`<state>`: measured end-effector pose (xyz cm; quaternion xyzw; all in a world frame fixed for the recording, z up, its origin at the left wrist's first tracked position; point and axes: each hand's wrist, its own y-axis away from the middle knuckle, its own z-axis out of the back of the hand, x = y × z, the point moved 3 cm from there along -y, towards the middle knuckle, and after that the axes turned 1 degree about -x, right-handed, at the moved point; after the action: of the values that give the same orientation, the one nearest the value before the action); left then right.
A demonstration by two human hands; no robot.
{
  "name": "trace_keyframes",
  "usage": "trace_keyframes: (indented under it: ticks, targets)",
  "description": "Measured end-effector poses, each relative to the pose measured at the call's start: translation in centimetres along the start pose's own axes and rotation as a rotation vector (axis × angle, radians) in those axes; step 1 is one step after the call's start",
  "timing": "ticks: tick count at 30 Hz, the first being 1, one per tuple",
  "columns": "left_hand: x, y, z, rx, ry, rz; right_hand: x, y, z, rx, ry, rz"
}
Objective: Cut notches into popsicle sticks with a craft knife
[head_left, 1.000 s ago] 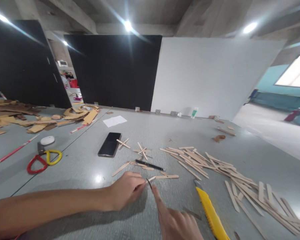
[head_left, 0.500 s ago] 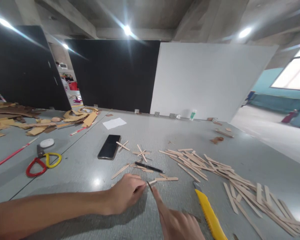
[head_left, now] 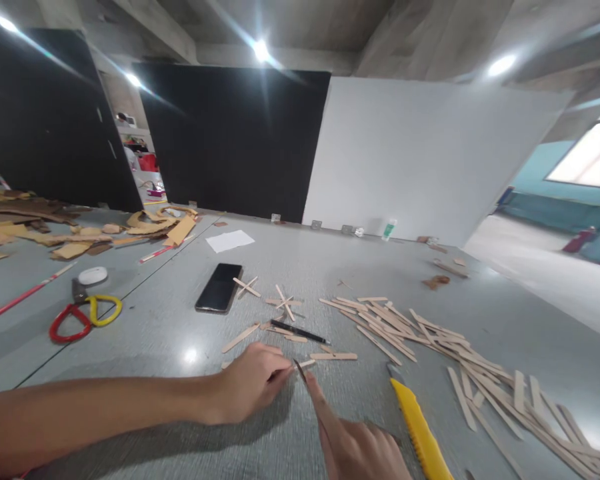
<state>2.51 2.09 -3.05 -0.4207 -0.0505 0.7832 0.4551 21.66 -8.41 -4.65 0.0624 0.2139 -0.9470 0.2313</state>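
My left hand [head_left: 253, 383] reaches in from the left, its fingers pinched on a short wooden stick piece [head_left: 306, 363] lying on the grey table [head_left: 280, 260]. My right hand [head_left: 353, 443] comes up from the bottom edge with the forefinger stretched forward, pressing a thin dark blade [head_left: 300, 370] against that piece. The other fingers are curled under. A yellow utility knife [head_left: 420, 433] lies just right of my right hand. A black pen [head_left: 300, 331] and short cut stick pieces [head_left: 285, 303] lie just beyond my hands.
A heap of wooden sticks [head_left: 430, 340] spreads over the right of the table. A black phone [head_left: 219, 287] lies ahead on the left, a sheet of white paper [head_left: 229, 241] beyond it. Red-and-yellow scissors [head_left: 83, 317], a white tape roll [head_left: 93, 275] and cardboard scraps [head_left: 80, 237] sit far left.
My hands stay in place on the stick piece; only the camera has shifted slightly.
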Motion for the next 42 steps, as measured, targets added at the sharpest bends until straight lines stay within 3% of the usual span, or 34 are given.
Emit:
trace_keyframes:
  ticks: [7, 16, 20, 27, 34, 42]
  targets:
    - [0.0, 0.1, -0.3, 0.02, 0.001, -0.03, -0.3, -0.2, -0.9, -0.039, -0.033, 0.023]
    - [0.3, 0.2, -0.1, 0.019, 0.008, -0.019, -0.2, 1.8, -1.5, 0.054, -0.021, -0.035]
    - [0.3, 0.5, -0.4, 0.046, 0.012, -0.039, 0.0, 0.7, -1.2, -0.016, -0.039, -0.021]
    - [0.0, 0.4, -0.3, 0.026, -0.007, 0.011, 0.2, 2.0, -0.8, 0.069, -0.036, -0.064]
    - [0.2, 0.4, -0.5, 0.026, -0.007, -0.02, 0.1, 0.3, -0.3, 0.023, -0.057, 0.019]
    - [0.1, 0.3, -0.5, 0.021, -0.026, -0.004, 0.4, 1.1, -0.2, 0.035, -0.029, -0.021]
